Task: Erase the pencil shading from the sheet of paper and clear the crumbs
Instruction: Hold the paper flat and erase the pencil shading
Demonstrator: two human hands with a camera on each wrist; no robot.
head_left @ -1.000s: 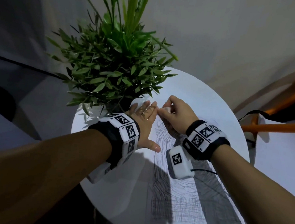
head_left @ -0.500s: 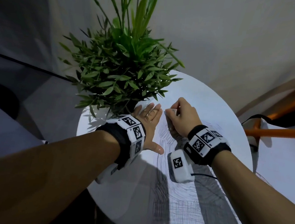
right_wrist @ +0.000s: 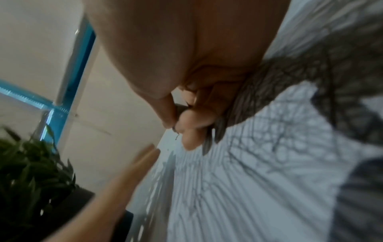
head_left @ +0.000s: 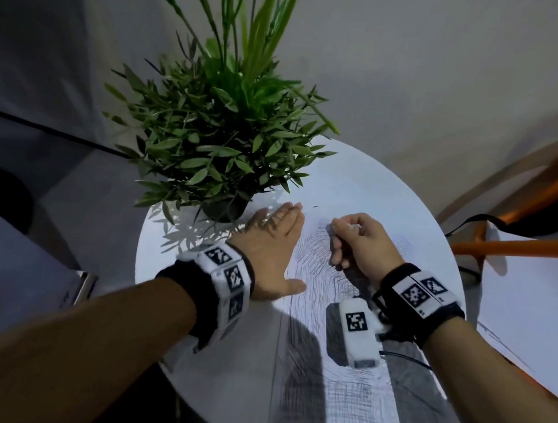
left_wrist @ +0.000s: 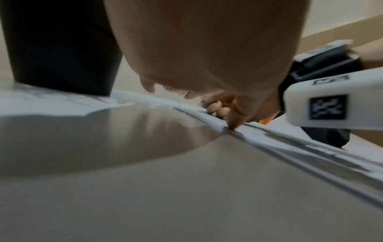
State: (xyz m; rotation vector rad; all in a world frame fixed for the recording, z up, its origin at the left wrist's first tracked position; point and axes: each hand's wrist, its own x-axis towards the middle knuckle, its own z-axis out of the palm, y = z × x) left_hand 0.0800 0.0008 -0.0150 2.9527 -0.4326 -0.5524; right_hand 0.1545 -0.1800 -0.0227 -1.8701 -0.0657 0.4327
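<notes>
A white sheet of paper point(head_left: 309, 364) lies on the round white table point(head_left: 388, 200), covered with pencil shading point(head_left: 314, 257). My left hand point(head_left: 273, 244) lies flat with straight fingers on the sheet's left edge; its thumb point(left_wrist: 233, 126) touches the paper. My right hand point(head_left: 362, 241) is curled over the top of the shading and pinches a small eraser point(head_left: 333, 228), mostly hidden by the fingers. In the right wrist view the fingertips point(right_wrist: 192, 129) sit close above the shaded lines point(right_wrist: 269, 163). A dark crumb point(head_left: 315, 207) lies just beyond both hands.
A potted green plant point(head_left: 223, 140) in a black pot point(left_wrist: 58, 49) stands at the table's far left, right beside my left hand. An orange chair point(head_left: 535, 245) and another white surface point(head_left: 530, 314) are at the right. The table edge curves close on the left.
My right hand has slid right with the eraser, away from my left fingertips, leaving a gap between the hands. The left hand stays flat on the sheet. The head view has shifted.
</notes>
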